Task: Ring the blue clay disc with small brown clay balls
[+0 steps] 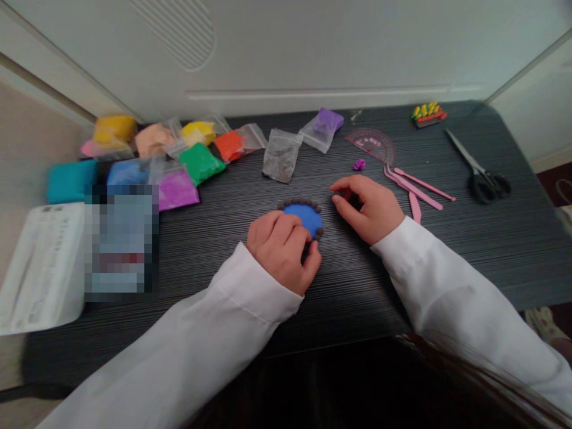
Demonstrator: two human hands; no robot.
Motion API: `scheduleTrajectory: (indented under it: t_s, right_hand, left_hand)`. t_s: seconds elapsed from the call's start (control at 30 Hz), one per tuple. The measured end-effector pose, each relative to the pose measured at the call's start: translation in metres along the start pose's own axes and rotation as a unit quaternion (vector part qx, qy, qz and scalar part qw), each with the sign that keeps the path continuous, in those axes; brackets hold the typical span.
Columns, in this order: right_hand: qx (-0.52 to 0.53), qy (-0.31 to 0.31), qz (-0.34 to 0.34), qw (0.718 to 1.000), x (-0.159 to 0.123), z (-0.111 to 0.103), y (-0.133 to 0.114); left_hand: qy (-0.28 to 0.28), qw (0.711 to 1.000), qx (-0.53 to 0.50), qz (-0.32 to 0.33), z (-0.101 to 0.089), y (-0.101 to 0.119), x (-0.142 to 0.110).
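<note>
A flat blue clay disc [306,215] lies on the dark table, with small dark brown clay balls [300,201] set side by side along its visible rim. My left hand [283,247] is curled over the near-left part of the disc, thumb and fingers closing at its near edge, and it hides that side. To the right, apart from the disc, my right hand [369,205] has thumb and index finger drawn together in a pinch. Something small and dark seems to sit between those fingertips, too unclear to name.
Bags of coloured clay, including green [202,164] and purple [328,121], fill the back left. A bag of dark clay [282,156] lies behind the disc. Rightward are a protractor [370,143], pink tweezers [415,189], scissors [480,173] and a small colourful clay piece [428,114].
</note>
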State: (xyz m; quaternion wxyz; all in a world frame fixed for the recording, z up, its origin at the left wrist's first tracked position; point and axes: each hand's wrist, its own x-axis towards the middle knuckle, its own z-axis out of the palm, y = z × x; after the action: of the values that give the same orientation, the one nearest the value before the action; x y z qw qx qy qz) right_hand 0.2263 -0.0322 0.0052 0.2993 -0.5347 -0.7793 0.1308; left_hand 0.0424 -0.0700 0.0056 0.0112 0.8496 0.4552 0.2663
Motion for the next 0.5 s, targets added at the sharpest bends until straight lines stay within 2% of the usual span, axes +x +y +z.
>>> scheduleTrajectory:
  t_s: [0.1,0.23,0.33,0.5]
  right_hand:
    - [0.001,-0.002,0.001,1.0,0.0,0.0,0.0]
    - [0.004,-0.005,0.009,1.0,0.0,0.0,0.001]
    - [0.001,-0.008,0.016,1.0,-0.001,0.0,0.0]
    - [0.012,-0.009,0.033,0.999,-0.001,0.001,0.001]
  left_hand:
    - [0.02,1.0,-0.009,-0.005,-0.005,-0.01,0.002]
    - [0.048,0.999,-0.015,0.006,-0.014,-0.034,0.004]
    - [0.04,0.999,-0.019,0.023,-0.016,-0.046,0.004]
    - [0.005,0.999,-0.014,0.046,-0.013,-0.046,0.002]
